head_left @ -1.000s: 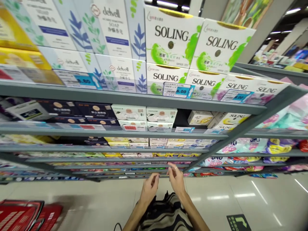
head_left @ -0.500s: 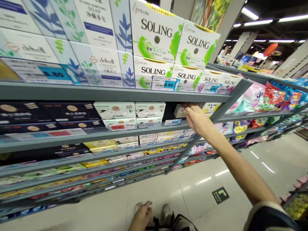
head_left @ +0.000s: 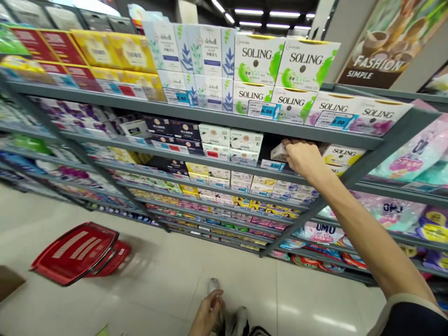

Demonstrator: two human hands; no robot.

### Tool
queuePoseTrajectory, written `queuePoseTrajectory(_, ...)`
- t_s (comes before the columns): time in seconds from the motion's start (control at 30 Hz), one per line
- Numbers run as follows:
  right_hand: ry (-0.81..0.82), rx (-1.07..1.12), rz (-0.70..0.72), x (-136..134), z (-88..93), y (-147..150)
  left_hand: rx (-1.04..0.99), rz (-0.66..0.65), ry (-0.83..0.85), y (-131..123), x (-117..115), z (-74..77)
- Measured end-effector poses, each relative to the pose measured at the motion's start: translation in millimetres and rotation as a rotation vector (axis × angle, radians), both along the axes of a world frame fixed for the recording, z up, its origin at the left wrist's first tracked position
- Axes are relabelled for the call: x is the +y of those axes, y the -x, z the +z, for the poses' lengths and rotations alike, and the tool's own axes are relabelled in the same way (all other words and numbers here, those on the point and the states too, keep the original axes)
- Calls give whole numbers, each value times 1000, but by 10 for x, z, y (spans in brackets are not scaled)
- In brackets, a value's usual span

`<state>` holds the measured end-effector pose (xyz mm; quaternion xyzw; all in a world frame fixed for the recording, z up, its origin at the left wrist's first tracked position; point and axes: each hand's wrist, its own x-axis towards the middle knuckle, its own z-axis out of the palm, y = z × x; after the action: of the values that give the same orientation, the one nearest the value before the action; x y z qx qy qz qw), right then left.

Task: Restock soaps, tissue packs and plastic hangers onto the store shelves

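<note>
Grasping a small white box (head_left: 279,151) on the shelf (head_left: 241,166)
The grip of the right hand (head_left: 305,161) clamps it at the front edge; the left hand (head_left: 209,310) hangs low, grip impossible to tell.

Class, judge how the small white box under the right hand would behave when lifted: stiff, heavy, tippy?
Probably stiff: the small white box shows flat faces and crisp edges. Likely light enough: the right hand alone spans it. Flat-sided, it seems unlikely to roll.
</note>
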<state>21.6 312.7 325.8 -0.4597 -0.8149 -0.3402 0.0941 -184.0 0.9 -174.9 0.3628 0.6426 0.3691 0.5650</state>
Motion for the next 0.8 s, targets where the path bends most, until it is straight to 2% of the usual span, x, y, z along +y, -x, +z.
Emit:
queuePoseTrajectory(0.13, -137, 55, 258, -279, -128, -77, -23, 4, -29, -84, -177, 47)
queuePoseTrajectory(0.2, -199, 135, 413, -475, -299, -187, -14, -15, -55, -113, -148, 110)
queuePoseTrajectory(0.27, -242, 250, 582, -733, -611, -314, -19, -13, -69, -143, -51, 225)
queuePoseTrajectory(0.33, -174, 403, 687, -1055, -1077, -399, -68, 7, -91, -175, 97, 406)
queuePoseTrajectory(0.37, -64, 508, 662, -1232, -1357, -414, -110, 25, -114, -190, 182, 519)
queuePoseTrajectory(0.4, 111, 610, 601, -1412, -1656, -408, -163, 48, -147, -203, 271, 643)
queuePoseTrajectory(0.47, 378, 826, 435, -1759, -2261, -348, -288, 82, -227, -213, 446, 903)
queuePoseTrajectory(0.53, 534, 1010, 322, -2050, -2781, -252, -400, 34, -305, -200, 600, 1145)
queuePoseTrajectory(0.57, 585, 1086, 295, -2166, -2981, -203, -434, -43, -334, -185, 666, 1249)
queuePoseTrajectory(0.63, 662, 1225, 236, -2324, -3239, -117, -449, -253, -370, -149, 773, 1414)
queuePoseTrajectory(0.7, 722, 1365, 185, -2383, -3325, -61, -437, -400, -394, -109, 858, 1519)
queuePoseTrajectory(0.73, 754, 1442, 164, -2381, -3323, -46, -442, -415, -408, -90, 899, 1551)
queuePoseTrajectory(0.8, 808, 1571, 143, -2331, -3277, -38, -488, -348, -436, -62, 986, 1582)
